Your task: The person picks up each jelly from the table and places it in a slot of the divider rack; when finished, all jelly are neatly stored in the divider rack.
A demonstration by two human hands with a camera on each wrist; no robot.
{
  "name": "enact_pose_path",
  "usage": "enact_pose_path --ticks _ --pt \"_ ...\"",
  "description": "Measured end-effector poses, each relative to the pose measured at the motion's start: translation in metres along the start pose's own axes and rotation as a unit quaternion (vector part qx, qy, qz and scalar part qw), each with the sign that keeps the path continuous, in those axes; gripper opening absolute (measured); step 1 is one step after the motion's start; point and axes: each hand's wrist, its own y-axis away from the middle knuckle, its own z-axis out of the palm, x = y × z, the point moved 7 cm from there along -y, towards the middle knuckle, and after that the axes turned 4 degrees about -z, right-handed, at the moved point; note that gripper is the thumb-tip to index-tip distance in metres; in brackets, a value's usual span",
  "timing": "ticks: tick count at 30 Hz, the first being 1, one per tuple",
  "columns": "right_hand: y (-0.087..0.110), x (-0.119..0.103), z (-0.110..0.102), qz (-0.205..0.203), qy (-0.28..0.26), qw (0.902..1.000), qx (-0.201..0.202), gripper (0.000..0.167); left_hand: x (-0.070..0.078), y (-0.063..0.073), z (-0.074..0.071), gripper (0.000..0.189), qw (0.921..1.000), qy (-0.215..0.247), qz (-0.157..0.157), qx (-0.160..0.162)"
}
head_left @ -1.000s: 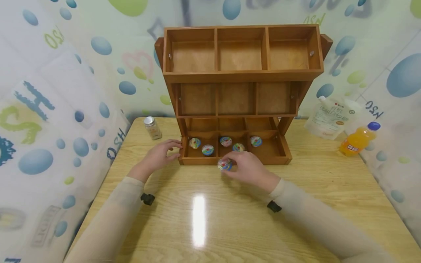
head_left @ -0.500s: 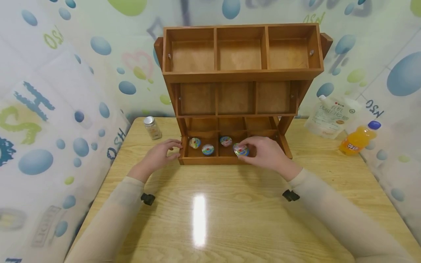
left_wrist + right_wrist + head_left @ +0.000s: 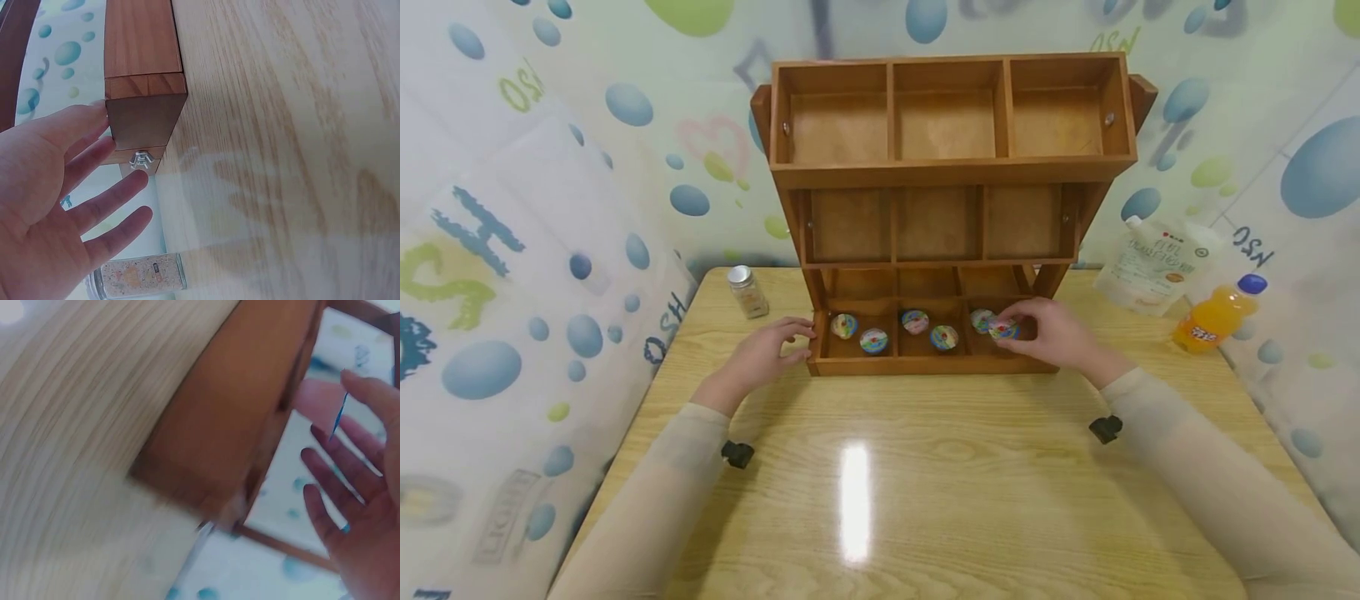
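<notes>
My right hand (image 3: 1060,335) pinches a small jelly cup (image 3: 1004,330) with a printed lid between thumb and fingers, over the bottom right compartment of a wooden rack (image 3: 925,367). In the right wrist view the held jelly cup (image 3: 320,403) appears pinkish with a blue rim. Beside it in that compartment lies another jelly cup (image 3: 981,319), partly covered. The middle compartment holds two cups, one of them a jelly cup (image 3: 944,337); two more are in the left one. My left hand (image 3: 766,357) touches the rack's left end (image 3: 144,119), its fingers extended and holding nothing.
A glass seasoning jar (image 3: 748,293) stands left of the rack. At the right are a white pouch (image 3: 1153,268) and an orange drink bottle (image 3: 1217,317) with a blue cap. The rack's two upper tiers rise above the bottom tray, near the patterned wall.
My right hand has carried the jelly cup rightward, from in front of the middle compartment to over the right one. My left hand has stayed at the rack's left end.
</notes>
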Motion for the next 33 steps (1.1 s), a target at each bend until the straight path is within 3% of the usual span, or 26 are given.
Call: enact_pose_path --ticks 6,12,22,33 --pt "0.004 0.034 0.001 0.002 0.005 0.9997 -0.023 0.034 -0.001 0.001 0.0 0.036 1.0 -0.003 -0.001 0.002" --pt "0.004 0.052 0.004 0.014 0.008 0.9984 -0.055 0.032 -0.004 0.001 0.002 0.036 1.0 -0.005 -0.001 0.003" --pt "0.003 0.069 0.012 0.053 -0.011 0.9941 -0.094 0.031 -0.002 -0.002 0.003 0.037 1.0 0.0 -0.001 0.0" --pt "0.002 0.073 0.019 0.022 0.033 0.9934 -0.107 0.031 -0.001 -0.003 0.003 0.036 1.0 -0.005 0.002 0.005"
